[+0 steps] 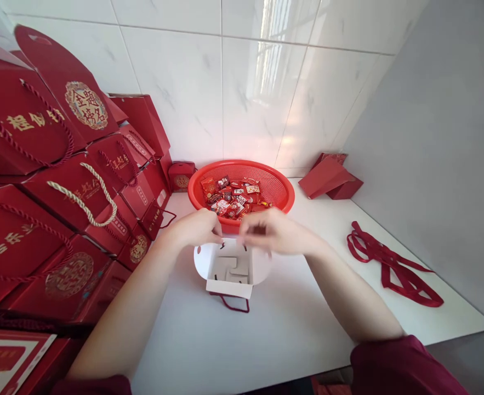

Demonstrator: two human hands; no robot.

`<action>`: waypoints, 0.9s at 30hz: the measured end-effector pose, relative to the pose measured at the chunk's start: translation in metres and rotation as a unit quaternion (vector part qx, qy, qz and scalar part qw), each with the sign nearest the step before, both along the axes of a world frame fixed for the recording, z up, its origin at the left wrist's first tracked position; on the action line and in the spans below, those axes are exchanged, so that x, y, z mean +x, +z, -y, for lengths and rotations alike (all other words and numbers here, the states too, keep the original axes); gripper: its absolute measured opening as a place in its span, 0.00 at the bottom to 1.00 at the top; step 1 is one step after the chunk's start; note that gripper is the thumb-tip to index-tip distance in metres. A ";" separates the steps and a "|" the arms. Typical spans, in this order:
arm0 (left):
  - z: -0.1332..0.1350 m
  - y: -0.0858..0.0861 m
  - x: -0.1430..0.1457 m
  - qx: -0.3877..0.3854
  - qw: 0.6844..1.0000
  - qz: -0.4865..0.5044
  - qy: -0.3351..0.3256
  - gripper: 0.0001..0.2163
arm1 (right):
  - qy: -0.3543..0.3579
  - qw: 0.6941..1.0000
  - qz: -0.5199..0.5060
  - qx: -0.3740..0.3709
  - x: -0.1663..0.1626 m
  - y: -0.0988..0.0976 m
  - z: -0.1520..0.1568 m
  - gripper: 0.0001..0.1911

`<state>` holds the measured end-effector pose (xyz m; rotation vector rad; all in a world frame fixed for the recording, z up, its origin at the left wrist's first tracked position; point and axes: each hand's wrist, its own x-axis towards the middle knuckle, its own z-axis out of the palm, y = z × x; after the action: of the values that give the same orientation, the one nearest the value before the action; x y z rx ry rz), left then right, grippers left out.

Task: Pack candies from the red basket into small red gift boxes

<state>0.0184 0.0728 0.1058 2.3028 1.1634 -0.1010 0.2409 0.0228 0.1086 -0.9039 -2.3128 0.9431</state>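
At the upper left of the frame, gold characters in the round emblem (pixel 86 105) on a red flap (pixel 63 71) read 金榜題名. The red box (pixel 13 101) at the far left bears 前程似锦; a lower box (pixel 23 227) shows 居乐业, its leading character cut by the frame edge. Print on the candy wrappers (pixel 240 201), centre, is too small to read.

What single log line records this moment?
open white-lined cardboard box | left hand, right hand: near far rim | behind: red plastic basket, wrapped sweets
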 end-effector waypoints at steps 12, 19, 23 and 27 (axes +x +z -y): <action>0.004 0.004 0.004 0.018 0.999 -0.040 0.027 0.10 | -0.076 0.928 0.335 -0.143 0.006 -0.025 -0.128 0.07; 0.000 -0.001 0.003 0.003 0.998 -0.047 0.051 0.09 | 0.091 0.923 0.274 -0.255 -0.001 -0.026 -0.124 0.15; 0.001 0.000 0.003 0.008 0.998 -0.042 0.048 0.08 | 0.090 0.942 0.199 -0.256 0.012 -0.026 -0.123 0.16; 0.005 0.003 0.006 0.017 0.998 -0.044 0.042 0.08 | 0.063 0.962 0.055 -0.258 0.020 -0.036 -0.124 0.16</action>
<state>0.0239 0.0680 0.1085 2.2950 1.3136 -0.1533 0.2611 0.1472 0.0730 -1.0343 -2.2722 1.6379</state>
